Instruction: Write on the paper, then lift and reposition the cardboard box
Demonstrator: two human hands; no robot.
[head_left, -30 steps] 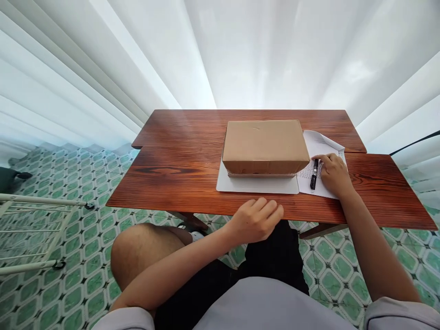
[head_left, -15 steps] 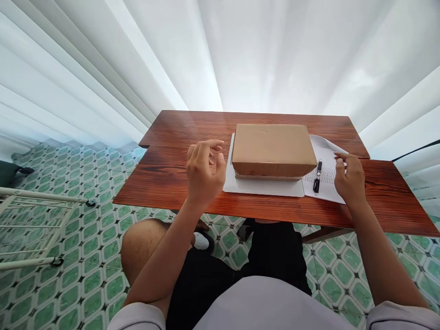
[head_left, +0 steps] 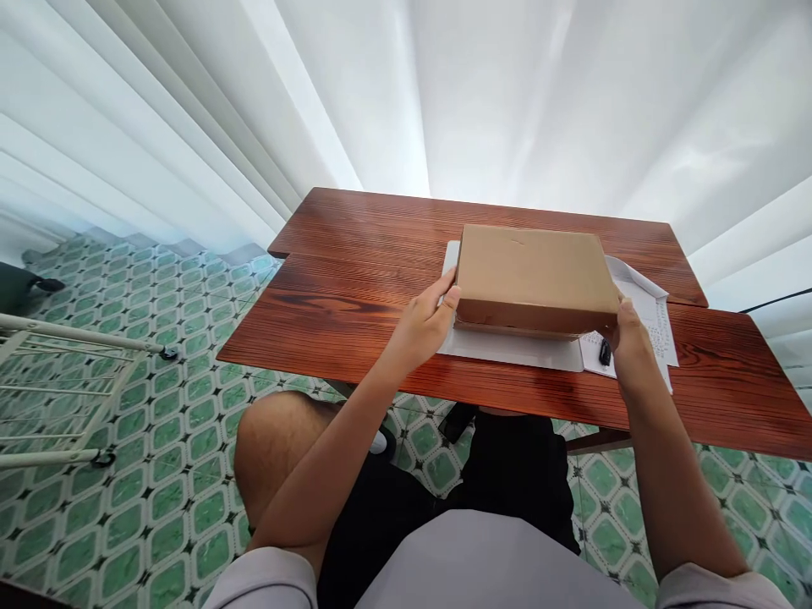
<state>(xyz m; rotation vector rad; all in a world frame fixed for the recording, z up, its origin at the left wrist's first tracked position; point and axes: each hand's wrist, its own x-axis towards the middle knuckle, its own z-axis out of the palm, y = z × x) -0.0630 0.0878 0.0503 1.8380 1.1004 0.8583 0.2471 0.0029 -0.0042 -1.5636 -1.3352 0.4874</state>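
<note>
A brown cardboard box point(head_left: 536, 272) sits near the middle of a reddish wooden table point(head_left: 355, 279), resting on a flat white sheet point(head_left: 507, 348) that juts out from under its near edge. Both hands grip the box from opposite ends. The left hand point(head_left: 424, 323) presses against the box's left end, thumb along the near left corner and fingers curled around the side, so it is closed on the cardboard. The right hand point(head_left: 628, 338) clasps the right near corner, thumb on the front edge and the other fingers hidden behind the box's end. The near edge of the box looks slightly raised off the white sheet, with a thin dark gap under it, though whether the far edge is lifted too cannot be told. Just beside the right hand, a printed paper point(head_left: 653, 320) lies on the table, partly tucked beneath the box's right end, and a black pen point(head_left: 605, 353) lies on it, mostly covered by the right hand. Under the table, the person's bare knee point(head_left: 279, 448) and dark shorts point(head_left: 507, 474) show above a green patterned tile floor point(head_left: 158, 338). A white metal rack point(head_left: 63, 397) stands at the left, and white curtains point(head_left: 507, 93) hang behind the table.
</note>
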